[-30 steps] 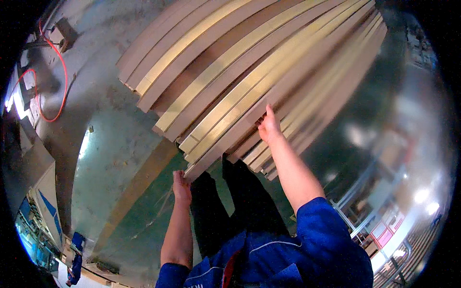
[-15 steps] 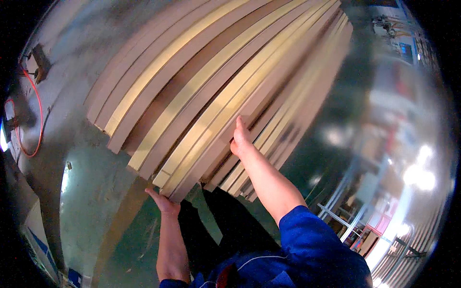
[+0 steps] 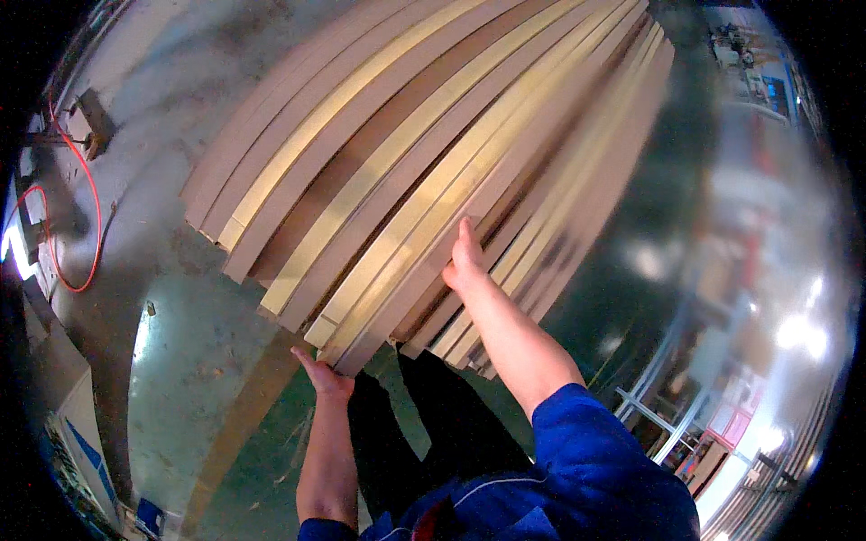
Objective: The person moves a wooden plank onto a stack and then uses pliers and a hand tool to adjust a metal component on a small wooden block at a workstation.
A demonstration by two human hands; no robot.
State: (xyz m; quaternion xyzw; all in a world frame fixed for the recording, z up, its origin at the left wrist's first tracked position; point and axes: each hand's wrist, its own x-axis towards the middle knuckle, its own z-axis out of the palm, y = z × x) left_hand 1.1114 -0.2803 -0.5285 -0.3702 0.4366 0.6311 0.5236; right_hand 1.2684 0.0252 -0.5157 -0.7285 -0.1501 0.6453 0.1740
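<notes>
Long straight boards or beams lie side by side in a stack, some with pale yellow faces and others grey-brown. My left hand [image 3: 329, 377] is at the near end of one long board [image 3: 410, 284], its thumb sticking out to the left and its other fingers hidden by the board. Farther up along the right side of the same board, my right hand [image 3: 465, 260] bears against it. One digit of that hand points up along the edge; the rest go out of sight beneath the board. Both hands appear to hold this board.
A red hose [image 3: 96, 234] curls on the floor at the left, near a small box-like object [image 3: 88, 126]. More boards [image 3: 212, 203] extend left of the held one. At the right stand metal frames [image 3: 663, 410] and shelving. My legs are right behind the stack's near end.
The view has shifted a little, so stack and hands appear slightly farther right. Both hands keep their places on the board.
</notes>
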